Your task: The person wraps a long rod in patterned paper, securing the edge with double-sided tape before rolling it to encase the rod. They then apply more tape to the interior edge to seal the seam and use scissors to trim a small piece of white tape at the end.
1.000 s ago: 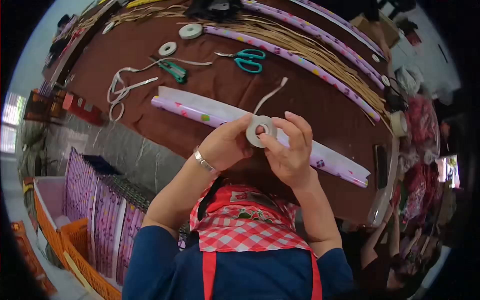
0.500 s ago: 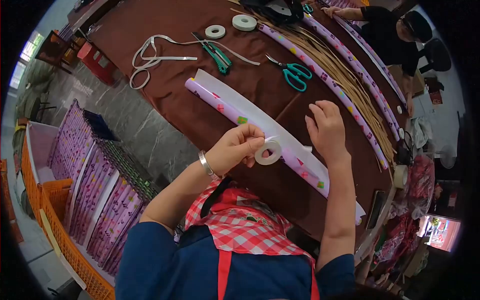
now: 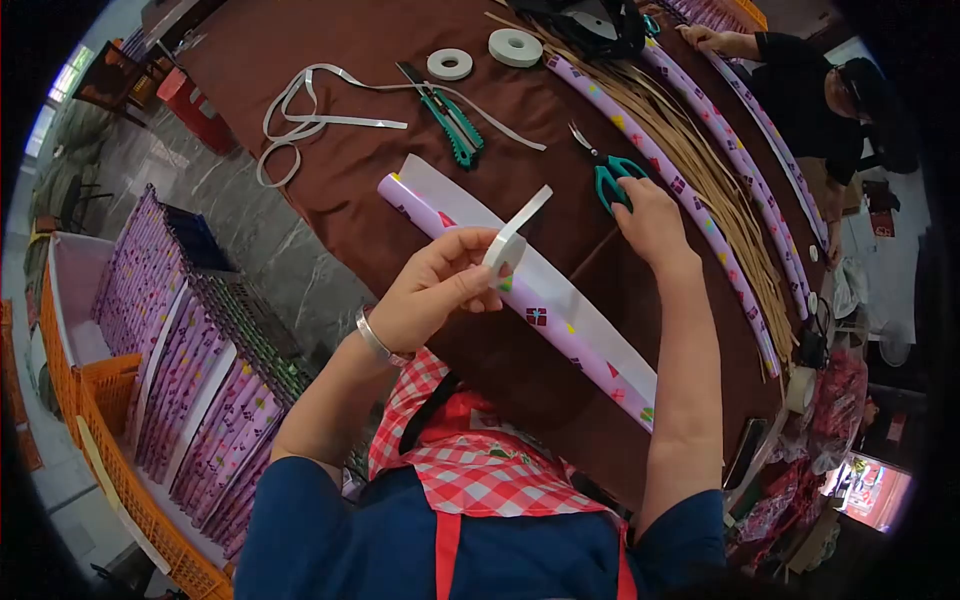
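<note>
My left hand (image 3: 450,275) pinches a roll of white tape (image 3: 507,255), and a short strip (image 3: 525,213) stands up from it. Beneath lies a tube of rolled lilac wrapping paper (image 3: 535,317) with a gift pattern, its white inner side (image 3: 565,290) partly showing. Over to the right, my right hand (image 3: 655,220) has its fingers closed on the handles of teal scissors (image 3: 610,180), whose blades point away from me. A green utility knife (image 3: 455,125) rests on the brown cloth beyond the paper.
Two more tape rolls (image 3: 515,47) and a loose white strip (image 3: 340,121) lie on the cloth (image 3: 340,210). Long patterned tubes (image 3: 650,150) and brown strips (image 3: 690,150) extend along the right. An orange crate (image 3: 130,500) of lilac rolls stands lower left. A co-worker (image 3: 820,100) is at the far side.
My right hand has moved forward onto the scissors and taken hold of the handles; the scissors have shifted slightly. My left hand has tilted the tape roll, and its strip now points up.
</note>
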The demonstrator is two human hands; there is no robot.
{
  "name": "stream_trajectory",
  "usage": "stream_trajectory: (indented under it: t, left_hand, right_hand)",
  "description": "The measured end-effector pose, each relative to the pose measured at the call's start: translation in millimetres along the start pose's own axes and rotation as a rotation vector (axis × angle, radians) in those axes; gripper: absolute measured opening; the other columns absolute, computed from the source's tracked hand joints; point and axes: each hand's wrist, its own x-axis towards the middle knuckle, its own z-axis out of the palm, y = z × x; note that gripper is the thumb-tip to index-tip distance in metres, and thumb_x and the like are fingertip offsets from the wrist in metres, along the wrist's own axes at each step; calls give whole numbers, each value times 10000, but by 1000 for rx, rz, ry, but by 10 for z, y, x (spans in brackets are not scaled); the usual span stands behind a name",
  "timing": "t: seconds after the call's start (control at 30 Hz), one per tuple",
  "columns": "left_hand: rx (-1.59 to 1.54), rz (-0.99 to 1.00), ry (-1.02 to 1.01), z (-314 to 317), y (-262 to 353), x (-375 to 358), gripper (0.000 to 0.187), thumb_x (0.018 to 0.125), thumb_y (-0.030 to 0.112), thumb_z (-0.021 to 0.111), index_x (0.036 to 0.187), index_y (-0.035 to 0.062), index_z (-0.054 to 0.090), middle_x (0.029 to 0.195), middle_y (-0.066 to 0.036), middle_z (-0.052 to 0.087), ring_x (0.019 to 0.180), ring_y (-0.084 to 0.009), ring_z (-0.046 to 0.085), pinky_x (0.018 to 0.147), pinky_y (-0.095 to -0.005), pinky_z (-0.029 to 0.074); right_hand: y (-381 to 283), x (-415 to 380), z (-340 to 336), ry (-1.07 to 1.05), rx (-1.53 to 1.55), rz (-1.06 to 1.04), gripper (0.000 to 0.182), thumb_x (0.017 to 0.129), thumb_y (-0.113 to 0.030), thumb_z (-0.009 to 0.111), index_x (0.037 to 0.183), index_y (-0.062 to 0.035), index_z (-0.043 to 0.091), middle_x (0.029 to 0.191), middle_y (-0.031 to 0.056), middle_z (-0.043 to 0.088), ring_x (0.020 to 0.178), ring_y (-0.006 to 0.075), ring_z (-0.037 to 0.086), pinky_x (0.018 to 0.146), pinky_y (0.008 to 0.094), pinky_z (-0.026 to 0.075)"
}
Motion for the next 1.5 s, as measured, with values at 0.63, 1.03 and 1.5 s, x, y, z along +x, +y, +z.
stream_trajectory:
  t: [0.63,1.03,1.5]
  left_hand:
    - [475,147,2,337,-175,1127,308,990,179,544,1227,-6,477,1072,-57,591,930,-116,612,833,-272,515]
    - [391,140,-105,294,-233,1325,374,986,114,527,1337,13,448,1229,-59,578,1139,-137,572,896,-247,452]
    - [497,77,-270,276,-133,1307,348,977,66,512,1314,-3,458,1216,-55,577,1099,-96,543,922,-248,437]
  right_hand:
    - [172,-381,-277,-175,31,37,486,728,-66,670,1193,-64,527,1016,172,593,946,370,587,841,464,496]
    - [99,-862,-488,-32,513,120,619,715,-211,812,1236,-16,540,1113,195,616,1027,369,597,903,425,479]
    - [-32,-656,-384,-94,527,-16,657,702,-389,814,1167,-18,534,971,169,619,938,358,605,810,440,494]
